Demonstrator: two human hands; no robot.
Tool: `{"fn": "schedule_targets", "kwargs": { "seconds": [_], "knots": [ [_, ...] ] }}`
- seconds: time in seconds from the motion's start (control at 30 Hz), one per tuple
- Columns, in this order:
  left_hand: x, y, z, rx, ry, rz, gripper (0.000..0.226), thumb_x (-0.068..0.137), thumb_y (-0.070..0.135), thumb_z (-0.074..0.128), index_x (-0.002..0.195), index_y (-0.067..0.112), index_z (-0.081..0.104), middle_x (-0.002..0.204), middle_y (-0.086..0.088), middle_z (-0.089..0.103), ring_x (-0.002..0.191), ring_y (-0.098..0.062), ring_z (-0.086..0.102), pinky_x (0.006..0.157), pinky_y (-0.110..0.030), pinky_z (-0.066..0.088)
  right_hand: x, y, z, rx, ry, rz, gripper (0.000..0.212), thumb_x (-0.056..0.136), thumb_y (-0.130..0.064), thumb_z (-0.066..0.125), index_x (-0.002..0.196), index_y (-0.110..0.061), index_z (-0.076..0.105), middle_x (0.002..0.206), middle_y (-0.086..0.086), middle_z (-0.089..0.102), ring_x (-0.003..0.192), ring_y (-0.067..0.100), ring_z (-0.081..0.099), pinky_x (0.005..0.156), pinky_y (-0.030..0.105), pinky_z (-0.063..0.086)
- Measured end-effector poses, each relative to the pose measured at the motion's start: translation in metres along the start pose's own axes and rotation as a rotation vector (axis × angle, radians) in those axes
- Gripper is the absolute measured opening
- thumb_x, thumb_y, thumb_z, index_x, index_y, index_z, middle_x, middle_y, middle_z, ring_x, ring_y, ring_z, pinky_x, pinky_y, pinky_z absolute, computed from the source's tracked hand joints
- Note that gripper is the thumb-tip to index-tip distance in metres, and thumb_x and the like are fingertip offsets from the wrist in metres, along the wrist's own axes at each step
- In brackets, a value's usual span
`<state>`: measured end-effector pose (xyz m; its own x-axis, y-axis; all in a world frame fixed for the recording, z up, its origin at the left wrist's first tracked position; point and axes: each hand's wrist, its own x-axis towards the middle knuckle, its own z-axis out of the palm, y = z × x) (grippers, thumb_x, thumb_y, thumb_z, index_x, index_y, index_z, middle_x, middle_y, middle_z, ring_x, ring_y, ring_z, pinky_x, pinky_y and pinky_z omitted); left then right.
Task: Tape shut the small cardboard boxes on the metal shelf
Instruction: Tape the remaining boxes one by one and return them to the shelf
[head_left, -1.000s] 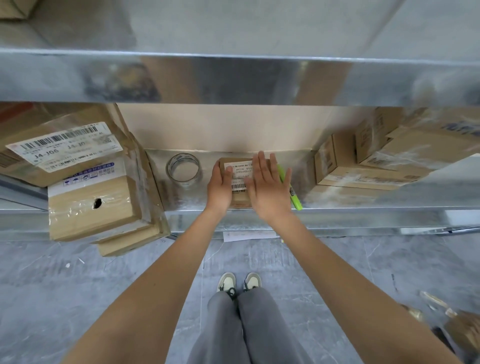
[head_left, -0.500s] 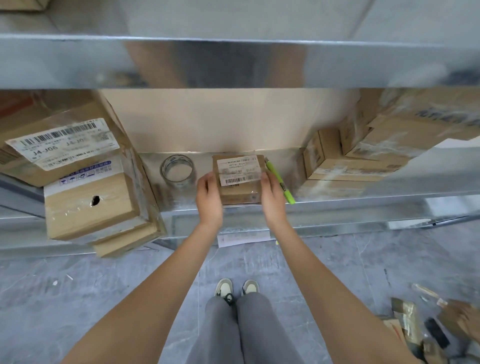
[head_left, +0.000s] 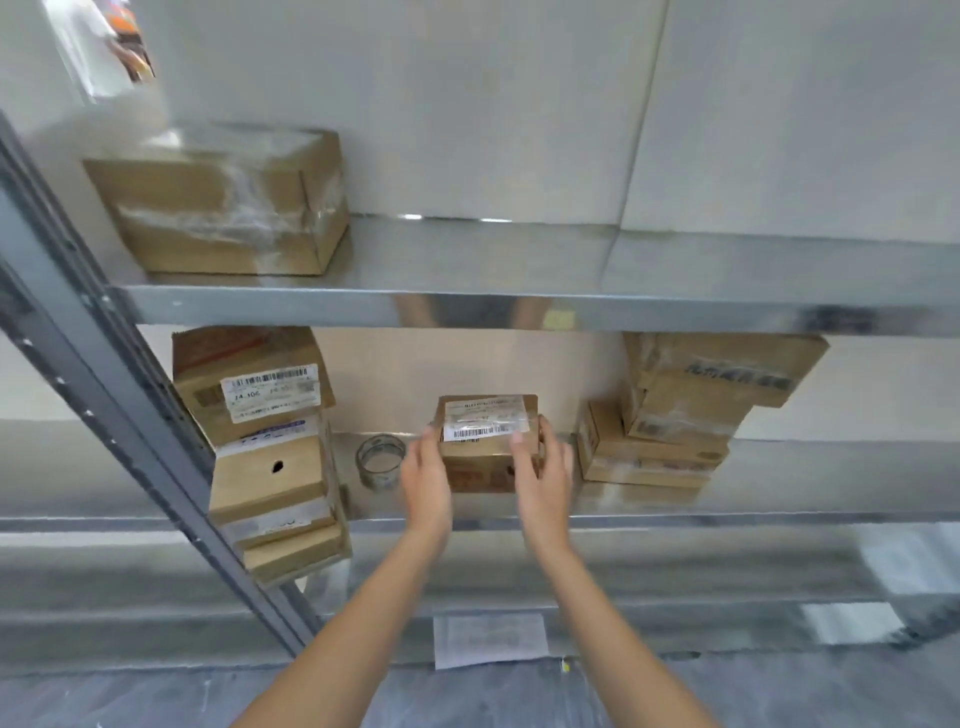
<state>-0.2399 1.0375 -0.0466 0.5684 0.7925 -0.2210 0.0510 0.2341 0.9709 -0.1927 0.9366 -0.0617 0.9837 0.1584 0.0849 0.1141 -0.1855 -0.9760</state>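
Left hand and right hand grip small box by side edges, fingers curled; tape roll just left, stacked boxes near right.

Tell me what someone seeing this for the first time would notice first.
Most striking is the small cardboard box with a barcode label, held between the left hand and the right hand over the middle of the metal shelf. Just left of it stands a clear tape roll. Stacks of taped boxes flank both sides, the left stack leaning.
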Motion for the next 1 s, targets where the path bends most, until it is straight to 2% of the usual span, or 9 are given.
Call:
{"fn": "schedule_targets", "kwargs": {
  "seconds": [0.1,0.2,0.33,0.4,0.47,0.57,0.77,0.9,1.0],
  "knots": [
    [-0.025,0.035,0.004,-0.113,0.108,0.108,0.030,0.102,0.041,0.038,0.097,0.029,0.066,0.096,0.011,0.068,0.101,-0.016,0.062,0.081,-0.021,0.047,-0.008,-0.039,-0.007,-0.001,0.027,-0.145,0.066,0.083,-0.070,0.048,0.140,-0.036,0.040,0.125,-0.019,0.036,0.105,-0.027,0.036,0.087,0.004,0.031],
    [-0.039,0.076,0.007,-0.119,0.202,0.266,0.027,0.103,0.036,0.036,0.087,0.033,0.058,0.100,0.007,0.056,0.100,-0.017,0.056,0.087,-0.034,0.045,-0.011,-0.078,-0.006,-0.024,0.116,-0.258,0.074,0.078,-0.078,0.041,0.138,-0.034,0.042,0.119,-0.023,0.035,0.104,-0.029,0.035,0.080,0.011,0.034],
    [-0.041,0.124,0.000,-0.003,0.256,0.351,0.030,0.101,0.028,0.035,0.105,0.021,0.065,0.110,0.005,0.052,0.100,-0.014,0.053,0.086,-0.027,0.039,-0.010,-0.117,-0.004,0.008,0.184,-0.257,0.074,0.078,-0.080,0.039,0.128,-0.027,0.049,0.111,-0.018,0.041,0.097,-0.020,0.043,0.070,0.011,0.033],
    [-0.048,0.134,-0.008,0.016,0.224,0.329,0.029,0.100,0.028,0.036,0.108,0.022,0.063,0.117,0.002,0.051,0.103,-0.015,0.054,0.096,-0.038,0.045,-0.013,-0.125,-0.005,0.021,0.173,-0.227,0.078,0.078,-0.082,0.038,0.128,-0.024,0.050,0.115,-0.014,0.044,0.094,-0.007,0.048,0.075,0.021,0.038],
    [-0.058,0.137,-0.017,0.009,0.220,0.332,0.026,0.100,0.027,0.036,0.103,0.028,0.062,0.118,0.003,0.049,0.110,-0.016,0.052,0.103,-0.044,0.042,-0.021,-0.128,-0.006,0.031,0.159,-0.229,0.080,0.074,-0.085,0.036,0.127,-0.028,0.051,0.115,-0.016,0.045,0.097,-0.007,0.048,0.078,0.024,0.038],
    [-0.072,0.145,-0.028,-0.065,0.248,0.390,0.024,0.101,0.027,0.036,0.099,0.036,0.058,0.113,0.008,0.049,0.112,-0.014,0.049,0.100,-0.038,0.040,-0.034,-0.145,-0.004,0.063,0.163,-0.315,0.072,0.071,-0.087,0.036,0.124,-0.040,0.049,0.110,-0.028,0.043,0.101,-0.020,0.044,0.077,0.019,0.038],
    [-0.059,0.198,-0.028,-0.138,0.159,0.571,0.029,0.103,0.032,0.034,0.120,0.034,0.058,0.119,0.016,0.047,0.108,0.007,0.046,0.095,-0.025,0.035,-0.007,-0.206,0.002,0.144,0.107,-0.446,0.074,0.078,-0.079,0.040,0.133,-0.031,0.046,0.120,-0.019,0.040,0.106,-0.010,0.047,0.080,0.012,0.038],
    [-0.028,0.229,-0.022,-0.041,0.079,0.588,0.041,0.104,0.031,0.035,0.142,0.020,0.047,0.140,0.003,0.042,0.131,-0.011,0.040,0.107,-0.025,0.028,0.034,-0.229,0.022,0.065,0.034,-0.427,0.068,0.089,-0.069,0.040,0.142,-0.026,0.039,0.130,-0.009,0.038,0.106,0.001,0.043,0.085,0.021,0.035],
    [-0.009,0.227,-0.023,0.024,-0.001,0.528,0.050,0.103,0.022,0.039,0.152,0.019,0.029,0.155,0.000,0.033,0.140,-0.013,0.029,0.103,-0.022,0.023,0.060,-0.228,0.035,0.018,-0.046,-0.352,0.065,0.093,-0.061,0.043,0.145,-0.020,0.037,0.141,0.000,0.035,0.118,0.013,0.046,0.092,0.025,0.033]
  ]
}}
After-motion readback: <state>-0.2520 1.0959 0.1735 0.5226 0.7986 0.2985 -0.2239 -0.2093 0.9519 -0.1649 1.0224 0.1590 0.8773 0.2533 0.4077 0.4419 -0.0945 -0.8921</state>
